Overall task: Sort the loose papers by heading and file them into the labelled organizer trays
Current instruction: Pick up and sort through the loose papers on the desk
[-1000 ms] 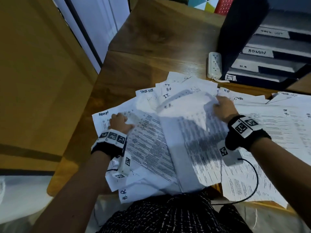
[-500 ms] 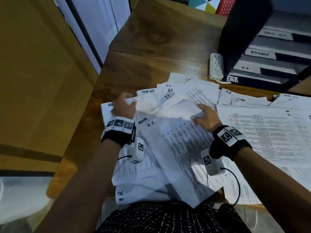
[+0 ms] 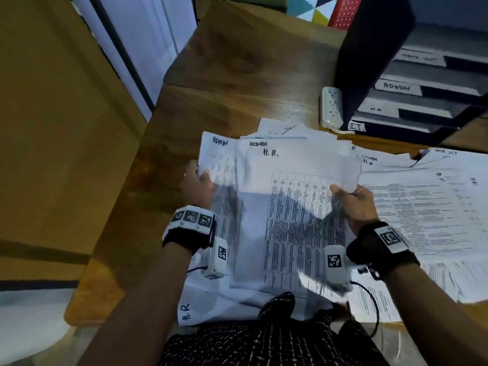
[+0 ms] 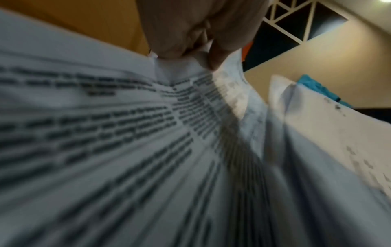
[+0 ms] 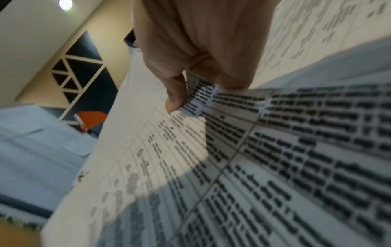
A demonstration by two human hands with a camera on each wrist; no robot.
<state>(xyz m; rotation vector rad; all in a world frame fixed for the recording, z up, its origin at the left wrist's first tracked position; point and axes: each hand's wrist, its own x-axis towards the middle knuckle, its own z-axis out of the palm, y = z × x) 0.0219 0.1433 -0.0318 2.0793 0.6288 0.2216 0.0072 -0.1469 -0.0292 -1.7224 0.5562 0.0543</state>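
A gathered stack of printed papers [image 3: 285, 207] is held up over the desk, its top sheet headed "H.R." with "ADMIN" sheets showing behind. My left hand [image 3: 196, 183] grips the stack's left edge, thumb on top [image 4: 213, 56]. My right hand [image 3: 351, 196] pinches the right edge, thumb pressed on the table-printed sheet [image 5: 175, 100]. More loose papers [image 3: 427, 207] lie spread over the right of the desk. The black organizer [image 3: 375, 62] stands at the back right with trays labelled ADMIN [image 3: 396, 87], H.R. [image 3: 376, 109] and I.T. [image 3: 356, 126].
A white power strip [image 3: 331, 107] lies against the organizer's left side. Bare wooden desk [image 3: 237, 75] stretches behind the papers; its left edge drops off beside a wooden panel [image 3: 52, 128]. One "H.R." sheet [image 3: 190, 310] hangs over the near edge.
Both hands have pulled scattered sheets together into one squared stack and lifted it. The left hand moved up to the left edge, the right hand to the right edge.
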